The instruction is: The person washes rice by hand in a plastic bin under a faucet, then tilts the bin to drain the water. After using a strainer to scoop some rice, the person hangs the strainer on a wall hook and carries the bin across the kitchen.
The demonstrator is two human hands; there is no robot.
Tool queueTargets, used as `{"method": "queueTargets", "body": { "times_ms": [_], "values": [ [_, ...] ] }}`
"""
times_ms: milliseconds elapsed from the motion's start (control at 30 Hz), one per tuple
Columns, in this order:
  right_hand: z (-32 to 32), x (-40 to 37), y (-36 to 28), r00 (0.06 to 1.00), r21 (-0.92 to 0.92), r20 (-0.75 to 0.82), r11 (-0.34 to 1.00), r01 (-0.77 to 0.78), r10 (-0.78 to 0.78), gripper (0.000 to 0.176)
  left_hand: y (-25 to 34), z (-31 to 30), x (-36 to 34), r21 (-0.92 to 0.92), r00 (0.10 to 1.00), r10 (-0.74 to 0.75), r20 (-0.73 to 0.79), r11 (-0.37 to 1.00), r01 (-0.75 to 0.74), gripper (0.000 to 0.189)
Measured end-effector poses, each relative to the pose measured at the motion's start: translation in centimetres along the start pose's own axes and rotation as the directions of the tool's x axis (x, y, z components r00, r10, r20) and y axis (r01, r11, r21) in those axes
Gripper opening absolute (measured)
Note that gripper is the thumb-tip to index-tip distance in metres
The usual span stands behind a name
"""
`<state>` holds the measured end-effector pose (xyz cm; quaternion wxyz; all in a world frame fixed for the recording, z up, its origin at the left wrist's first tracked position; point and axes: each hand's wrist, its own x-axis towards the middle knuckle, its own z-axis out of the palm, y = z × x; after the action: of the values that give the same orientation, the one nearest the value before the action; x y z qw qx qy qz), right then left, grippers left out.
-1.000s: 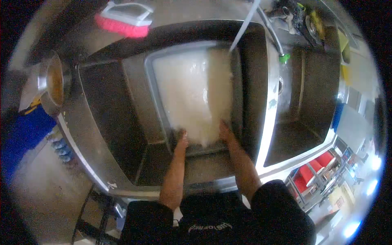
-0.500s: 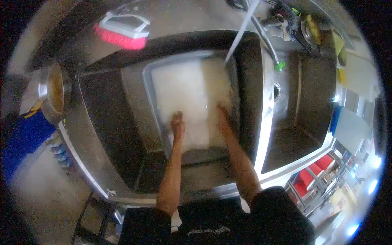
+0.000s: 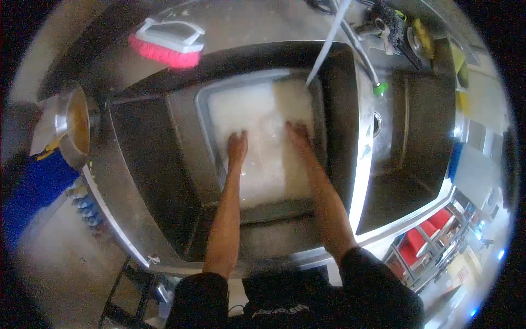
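A grey rectangular tub (image 3: 204, 118) stands in the large metal sink (image 3: 148, 148), filled with cloudy whitish liquid (image 3: 241, 107). My left hand (image 3: 238, 147) dips into the liquid near the tub's left side, its fingertips hidden. Opposite it, my right hand (image 3: 297, 134) reaches into the liquid on the right side, fingers partly submerged and blurred. Whether either hand holds something under the surface cannot be made out. A pale hose (image 3: 327, 45) hangs down to the tub's back right corner.
On the back ledge lies a pink-bristled brush (image 3: 167, 44). Metal pans (image 3: 78, 123) stand at the left edge. A second basin (image 3: 383, 181) adjoins on the right, with a green-tipped tap (image 3: 379, 88) over it. Utensils (image 3: 383, 27) sit at the back right.
Both hands have moved toward the back of the tub, and my right hand has also shifted slightly left. The liquid's surface between them is now disturbed, with small bubbles.
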<state>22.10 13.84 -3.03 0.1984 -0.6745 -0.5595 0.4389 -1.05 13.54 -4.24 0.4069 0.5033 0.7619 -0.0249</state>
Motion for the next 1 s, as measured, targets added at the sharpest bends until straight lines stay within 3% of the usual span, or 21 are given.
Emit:
{"method": "queueTargets", "body": {
  "times_ms": [67,200,300,333,367,400,467,533,600,667,733,800,867,933,1000],
  "values": [
    [2.3,0.7,2.0,0.995,-0.102,0.104,0.995,-0.001,0.012,0.039,-1.3,2.4,2.1,0.123,0.986,0.103,0.133,0.985,-0.119,0.048],
    [3.1,0.1,2.2,0.956,-0.129,0.289,0.988,0.087,-0.046,0.037,2.2,-0.3,-1.2,0.023,0.973,0.224,0.063,0.974,-0.226,0.052],
    [0.1,-0.2,0.6,0.933,0.061,0.314,0.984,0.166,-0.177,0.037,4.5,-5.4,-3.6,-0.150,0.909,0.379,-0.174,0.902,-0.405,0.058],
    [-0.7,0.4,0.1,0.978,0.336,0.185,0.941,0.033,-0.100,0.037,5.1,-6.8,-2.3,-0.151,0.908,0.380,-0.176,0.901,-0.406,0.058],
    [-1.6,1.0,-0.8,0.998,0.604,0.051,0.797,-0.015,-0.021,0.037,5.8,-8.3,-1.1,-0.069,0.804,0.469,-0.364,0.848,-0.526,0.056],
    [-2.4,3.3,-1.4,0.999,0.579,-0.034,0.814,0.050,-0.037,0.037,6.3,-9.0,0.2,0.038,0.656,0.542,-0.525,0.785,-0.618,0.054],
    [-2.3,8.1,-2.0,0.990,0.137,-0.113,0.986,0.099,-0.084,0.039,5.9,-7.3,4.3,0.120,0.687,0.519,-0.509,0.833,-0.540,0.051],
    [-0.8,11.0,-1.5,0.991,-0.124,-0.104,0.990,0.071,-0.084,0.040,6.5,-6.2,6.4,0.207,0.718,0.493,-0.491,0.867,-0.454,0.050],
    [0.4,11.2,-1.0,0.997,-0.239,-0.048,0.970,0.049,-0.062,0.041,7.9,-6.3,6.5,0.104,0.903,0.267,-0.338,0.964,-0.246,0.052],
    [1.0,9.7,-0.8,0.999,-0.307,0.026,0.950,0.052,-0.046,0.043,5.4,-2.5,10.2,0.188,0.878,0.258,-0.404,0.962,-0.196,0.056],
    [1.3,6.9,-0.5,0.992,-0.344,0.122,0.937,0.065,-0.024,0.044,6.0,-2.1,8.6,0.341,0.949,0.308,-0.062,0.900,-0.270,0.053],
    [1.4,3.1,-0.6,0.972,-0.336,0.233,0.939,0.073,0.008,0.046,6.5,-1.9,6.0,0.459,0.919,0.271,0.287,0.803,-0.380,0.053],
    [1.2,-0.4,-0.9,0.955,-0.313,0.296,0.947,0.066,0.031,0.047,6.3,-0.2,0.6,0.535,0.888,0.453,0.082,0.732,-0.423,0.052],
    [0.5,-3.2,-1.7,0.944,-0.309,0.327,0.949,0.070,0.037,0.049,5.9,1.6,-4.3,0.436,0.751,0.620,-0.229,0.755,-0.490,0.049],
    [-1.4,-3.4,-2.2,0.937,-0.378,0.347,0.921,0.099,0.042,0.054,7.2,1.0,-9.5,0.278,0.700,0.572,-0.427,0.820,-0.500,0.044]
  ]
}}
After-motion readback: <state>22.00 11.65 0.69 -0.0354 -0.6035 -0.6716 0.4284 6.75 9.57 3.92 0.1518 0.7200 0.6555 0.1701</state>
